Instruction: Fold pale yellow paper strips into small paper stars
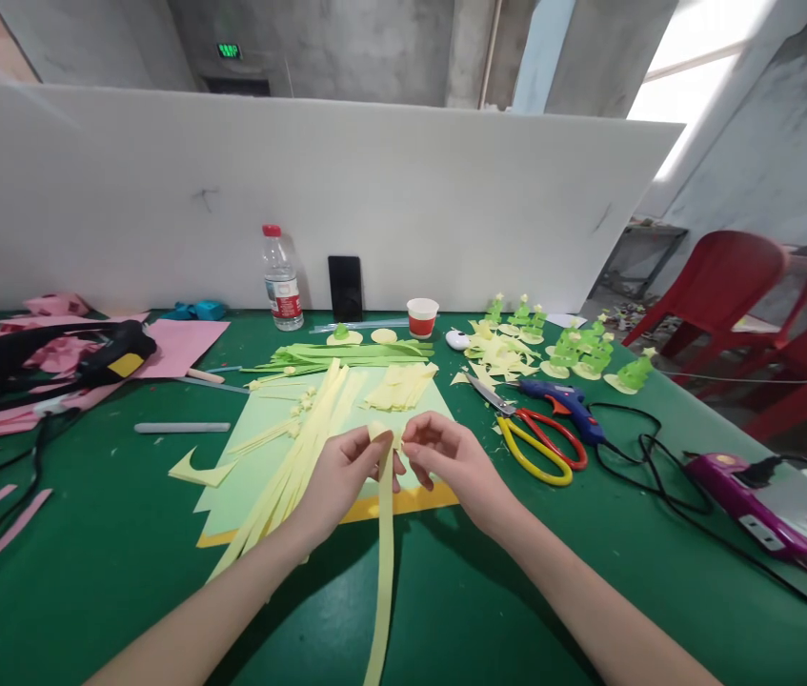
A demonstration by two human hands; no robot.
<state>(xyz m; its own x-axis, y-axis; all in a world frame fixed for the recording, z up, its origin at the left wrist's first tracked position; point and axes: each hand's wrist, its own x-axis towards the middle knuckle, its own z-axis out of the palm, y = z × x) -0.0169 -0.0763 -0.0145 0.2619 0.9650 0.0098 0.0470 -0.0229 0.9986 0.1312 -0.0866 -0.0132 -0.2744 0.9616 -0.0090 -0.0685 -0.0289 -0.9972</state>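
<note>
A long pale yellow paper strip (pixel 384 562) hangs down from my left hand (pixel 346 472), pinched near its top between thumb and fingers. Close beside it, my right hand (pixel 456 464) has its thumb and forefinger pressed together at the strip's upper end; the fingers partly hide what is between them. Under my hands lie pale green paper sheets (pixel 252 491) with an orange edge showing. A bundle of yellow paper strips (pixel 289 467) rests across the sheets to the left. Short yellow strips (pixel 399 388) are grouped just beyond my hands.
Scissors (pixel 535 443), a blue glue gun (pixel 564 405) and a purple power strip (pixel 767 505) with cords lie right. Small green paper trees (pixel 593 348) stand behind them. A bottle (pixel 281 281), phone (pixel 345 288) and paper cup (pixel 422 318) stand along the white partition (pixel 374 200). Pink paper (pixel 185 348) lies left.
</note>
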